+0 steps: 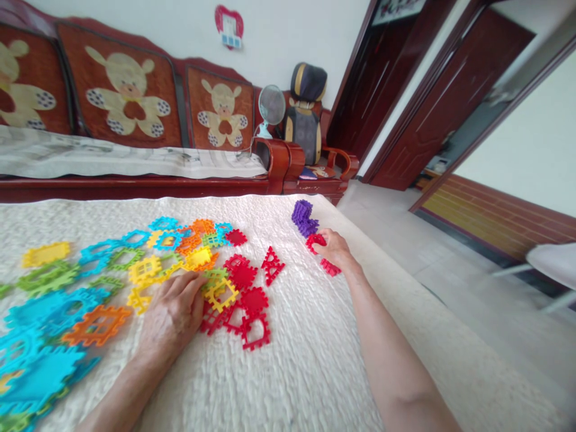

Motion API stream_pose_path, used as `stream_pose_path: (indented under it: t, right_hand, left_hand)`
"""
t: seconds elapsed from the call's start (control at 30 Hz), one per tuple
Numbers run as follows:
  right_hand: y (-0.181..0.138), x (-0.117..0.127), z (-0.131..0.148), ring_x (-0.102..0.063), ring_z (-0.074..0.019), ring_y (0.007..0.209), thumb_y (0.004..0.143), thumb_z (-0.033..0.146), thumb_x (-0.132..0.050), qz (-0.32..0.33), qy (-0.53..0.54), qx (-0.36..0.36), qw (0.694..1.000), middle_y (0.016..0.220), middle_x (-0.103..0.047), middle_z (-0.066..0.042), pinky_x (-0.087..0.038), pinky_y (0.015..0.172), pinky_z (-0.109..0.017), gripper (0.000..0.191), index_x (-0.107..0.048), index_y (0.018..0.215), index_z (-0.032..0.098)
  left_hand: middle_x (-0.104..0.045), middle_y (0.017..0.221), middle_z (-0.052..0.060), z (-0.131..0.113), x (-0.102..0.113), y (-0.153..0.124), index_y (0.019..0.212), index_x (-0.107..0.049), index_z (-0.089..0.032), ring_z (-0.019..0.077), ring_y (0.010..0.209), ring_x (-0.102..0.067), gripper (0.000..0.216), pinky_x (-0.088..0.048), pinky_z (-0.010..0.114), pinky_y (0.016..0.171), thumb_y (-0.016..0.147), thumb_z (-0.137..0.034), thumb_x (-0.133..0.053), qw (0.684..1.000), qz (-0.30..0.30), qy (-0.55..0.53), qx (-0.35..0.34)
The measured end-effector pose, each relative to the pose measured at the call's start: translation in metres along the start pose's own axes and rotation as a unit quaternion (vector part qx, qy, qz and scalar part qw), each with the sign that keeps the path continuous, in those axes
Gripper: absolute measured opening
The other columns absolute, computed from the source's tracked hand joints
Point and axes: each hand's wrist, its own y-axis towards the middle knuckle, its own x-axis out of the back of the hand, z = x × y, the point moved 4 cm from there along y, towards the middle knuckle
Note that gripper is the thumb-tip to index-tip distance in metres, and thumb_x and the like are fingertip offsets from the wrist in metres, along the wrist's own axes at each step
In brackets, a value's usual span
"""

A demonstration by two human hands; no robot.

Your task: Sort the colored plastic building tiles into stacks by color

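In the head view, my right hand point(336, 248) pinches a red interlocking plastic tile point(315, 242) low over the white cover. Another red tile point(330, 267) lies just below that hand, and a cluster of purple tiles point(305, 218) sits right behind it. My left hand point(175, 305) rests among the loose tiles, its fingers bent and close together. Their tips are partly hidden, so what they hold cannot be made out. Beside its fingertips lies a yellow window tile point(221, 294). Several red tiles point(243, 273) are spread to its right, including a red triangular tile point(272, 266).
Blue tiles point(45, 366), an orange window tile point(98, 324) and green tiles point(48, 276) cover the left of the white quilted cover point(310, 360). Behind stand a wooden sofa point(225, 186) and a small fan point(272, 107). A white stool point(553, 264) is at right.
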Motion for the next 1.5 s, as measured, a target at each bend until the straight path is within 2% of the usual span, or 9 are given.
stream_pose_path:
  t: [0.23,0.33,0.47,0.63,0.73,0.9,1.1,1.3,1.5]
  right_hand:
    - [0.002,-0.003,-0.003,-0.068,-0.0234,0.098,0.076,0.039,-0.071,-0.003,-0.016,0.005,1.0,0.11,-0.068,-0.009,-0.052,0.091,-0.037,0.045,-0.066,0.117,0.021]
    - [0.003,0.0,0.003,-0.067,-0.0248,0.099,0.077,0.042,-0.069,-0.05,0.009,0.025,0.998,0.115,-0.065,-0.013,-0.052,0.093,-0.04,0.047,-0.066,0.118,0.018]
    - [-0.007,-0.007,0.033,-0.068,-0.0181,0.086,0.083,0.027,-0.057,-0.087,0.109,0.143,0.98,0.101,-0.07,-0.007,-0.053,0.086,-0.031,0.028,-0.068,0.108,0.019]
    - [-0.04,-0.041,0.084,-0.067,-0.0158,0.083,0.086,0.02,-0.054,0.002,0.167,0.283,0.944,0.093,-0.071,-0.004,-0.053,0.079,-0.027,0.019,-0.069,0.098,0.02]
    - [-0.061,-0.053,0.106,-0.067,-0.0169,0.092,0.087,0.017,-0.054,0.032,0.176,0.332,0.926,0.1,-0.07,-0.006,-0.052,0.085,-0.03,0.02,-0.069,0.101,0.021]
    - [-0.089,-0.045,0.136,-0.063,-0.0229,0.11,0.084,0.023,-0.061,0.027,0.169,0.401,0.9,0.112,-0.069,-0.007,-0.046,0.102,-0.042,0.023,-0.068,0.106,0.024]
    - [-0.101,-0.051,0.148,-0.06,-0.0263,0.118,0.081,0.028,-0.067,0.066,0.147,0.401,0.902,0.124,-0.066,-0.01,-0.043,0.106,-0.047,0.041,-0.063,0.122,0.022]
    - [-0.072,-0.068,0.151,-0.065,-0.021,0.108,0.089,0.02,-0.053,0.06,0.169,0.38,0.907,0.112,-0.071,-0.008,-0.048,0.1,-0.039,0.026,-0.066,0.112,0.021]
    - [-0.027,-0.09,0.171,-0.062,-0.0243,0.117,0.083,0.032,-0.065,0.063,0.135,0.237,0.96,0.124,-0.066,-0.013,-0.047,0.104,-0.039,0.044,-0.062,0.124,0.017]
  left_hand:
    - [-0.07,0.115,0.009,-0.002,0.002,0.001,0.109,-0.069,-0.019,0.0262,0.106,-0.063,0.027,-0.052,0.043,0.093,0.096,-0.024,-0.046,1.0,-0.001,0.006,-0.001]
    - [-0.07,0.115,0.008,-0.005,0.004,0.003,0.109,-0.068,-0.02,0.0254,0.105,-0.063,0.028,-0.053,0.042,0.093,0.096,-0.022,-0.044,1.0,0.006,0.008,0.008]
    - [-0.07,0.115,0.008,-0.007,0.005,0.004,0.108,-0.068,-0.02,0.0252,0.105,-0.062,0.028,-0.054,0.041,0.091,0.095,-0.02,-0.043,1.0,0.018,0.013,0.02]
    - [-0.07,0.116,0.009,-0.009,0.006,0.005,0.107,-0.069,-0.019,0.0262,0.105,-0.061,0.028,-0.053,0.043,0.092,0.095,-0.02,-0.044,0.999,0.023,0.008,0.026]
    - [-0.07,0.115,0.009,-0.01,0.007,0.005,0.108,-0.069,-0.02,0.026,0.107,-0.061,0.029,-0.052,0.043,0.095,0.094,-0.02,-0.044,0.999,0.02,-0.002,0.033]
    - [-0.069,0.116,0.008,-0.011,0.007,0.005,0.108,-0.068,-0.021,0.0251,0.109,-0.06,0.03,-0.051,0.042,0.095,0.093,-0.017,-0.042,0.999,0.022,-0.008,0.04]
    - [-0.069,0.116,0.008,-0.012,0.007,0.005,0.107,-0.068,-0.022,0.0254,0.107,-0.059,0.029,-0.051,0.041,0.092,0.093,-0.017,-0.043,0.999,0.023,-0.006,0.041]
    - [-0.069,0.116,0.009,-0.013,0.008,0.006,0.109,-0.068,-0.02,0.0264,0.109,-0.058,0.029,-0.051,0.042,0.093,0.093,-0.016,-0.044,0.999,0.026,-0.009,0.042]
    - [-0.069,0.116,0.01,-0.015,0.009,0.007,0.107,-0.069,-0.019,0.0263,0.108,-0.058,0.029,-0.052,0.042,0.092,0.094,-0.016,-0.043,0.999,0.026,-0.003,0.04]
